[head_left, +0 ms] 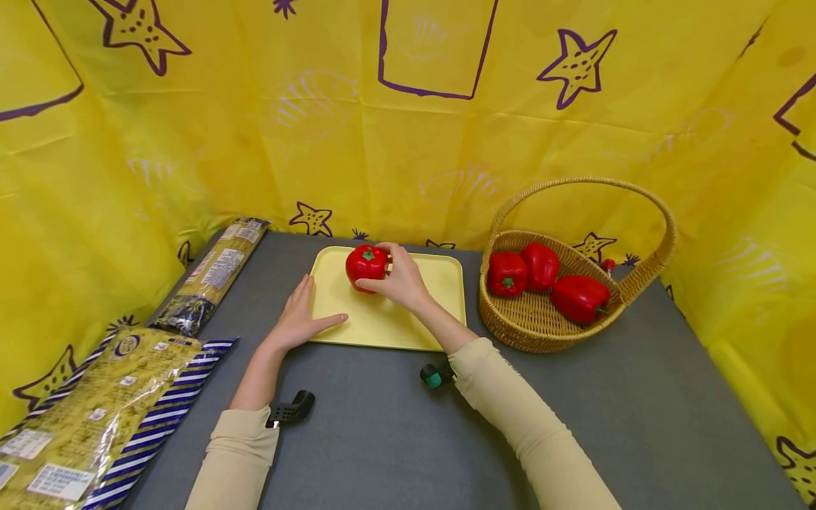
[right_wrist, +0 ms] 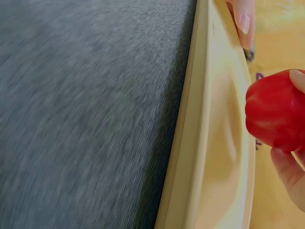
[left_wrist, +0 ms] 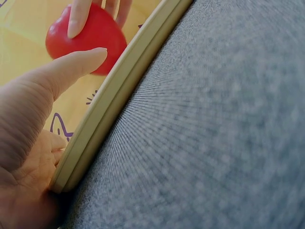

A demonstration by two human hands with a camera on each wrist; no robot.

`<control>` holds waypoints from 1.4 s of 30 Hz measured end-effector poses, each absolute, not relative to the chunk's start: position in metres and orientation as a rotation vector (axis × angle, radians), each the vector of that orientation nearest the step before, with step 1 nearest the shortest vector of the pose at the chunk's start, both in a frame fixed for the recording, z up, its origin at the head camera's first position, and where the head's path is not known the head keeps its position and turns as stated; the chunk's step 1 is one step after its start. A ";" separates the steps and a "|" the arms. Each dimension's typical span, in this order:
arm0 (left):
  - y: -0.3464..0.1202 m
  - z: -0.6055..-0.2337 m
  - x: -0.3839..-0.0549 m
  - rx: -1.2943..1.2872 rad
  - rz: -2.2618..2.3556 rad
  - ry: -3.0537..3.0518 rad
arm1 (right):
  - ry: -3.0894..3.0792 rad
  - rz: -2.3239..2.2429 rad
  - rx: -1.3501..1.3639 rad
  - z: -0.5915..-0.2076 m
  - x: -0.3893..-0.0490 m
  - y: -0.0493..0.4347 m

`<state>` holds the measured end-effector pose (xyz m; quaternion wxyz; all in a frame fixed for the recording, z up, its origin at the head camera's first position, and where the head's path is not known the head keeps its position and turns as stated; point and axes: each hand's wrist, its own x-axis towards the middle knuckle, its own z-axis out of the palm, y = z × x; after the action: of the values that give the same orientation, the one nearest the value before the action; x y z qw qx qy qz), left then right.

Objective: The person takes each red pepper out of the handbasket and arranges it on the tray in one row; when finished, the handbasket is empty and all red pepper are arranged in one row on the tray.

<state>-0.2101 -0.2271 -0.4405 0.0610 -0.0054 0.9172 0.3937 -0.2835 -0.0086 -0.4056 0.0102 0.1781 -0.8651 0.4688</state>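
Note:
My right hand grips a red bell pepper between thumb and fingers, over the yellow tray. The pepper's green stem faces up in the head view. In the right wrist view the same bell pepper shows at the right, with the thumb and fingertips on its sides. Against the tray's left edge lies my left hand, its fingers straight and its thumb stretched over the near rim. The left wrist view shows this left thumb in front of the pepper, overlapping it there.
Right of the tray stands a wicker basket with a tall handle and several red bell peppers inside. Two packaged bags, one long and one wide, lie at the left. A yellow patterned curtain encloses the grey table.

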 end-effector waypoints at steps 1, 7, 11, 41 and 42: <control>-0.227 -0.440 -0.210 -0.020 1.192 2.774 | -2.700 1.467 0.557 -0.406 -0.285 -0.011; -0.228 -0.441 -0.208 -0.044 1.213 2.774 | -2.692 1.489 0.555 -0.411 -0.289 -0.027; -0.229 -0.443 -0.209 -0.051 1.233 2.782 | -2.690 1.488 0.559 -0.412 -0.290 -0.036; -0.230 -0.443 -0.212 -0.134 1.354 2.702 | -2.628 1.557 0.668 -0.426 -0.296 -0.073; -0.230 -0.443 -0.212 -0.131 1.358 2.703 | -2.628 1.551 0.676 -0.426 -0.296 -0.073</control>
<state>-0.2122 -0.2297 -0.4435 0.0571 -0.0431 0.8913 0.4477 -0.2963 -0.0726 -0.4263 0.0080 0.2163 -0.8409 0.4961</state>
